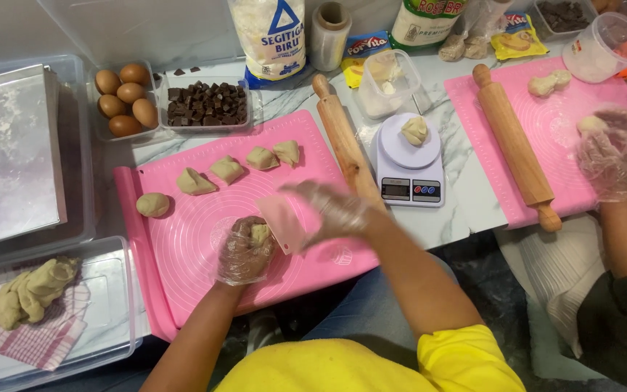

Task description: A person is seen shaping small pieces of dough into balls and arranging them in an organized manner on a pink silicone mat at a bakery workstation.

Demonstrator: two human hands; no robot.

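Observation:
My left hand (245, 252), in a clear plastic glove, is closed around a small lump of beige dough (259, 232) over the pink silicone mat (197, 239). Just to its right, my gloved right hand (328, 210) holds a pink plastic dough scraper (282, 222); it is blurred. Several cut dough pieces (226, 169) lie in a row along the mat's far side, and a rounded ball (152, 205) sits at the left edge.
A rolling pin (345, 141) and a white kitchen scale (408, 160) with dough on it lie right of my mat. Eggs (123, 98), chocolate chunks (206, 104) and a flour bag (270, 36) stand behind. A tub with more dough (34, 290) sits left. Another person's gloved hands (611, 156) work a second pink mat.

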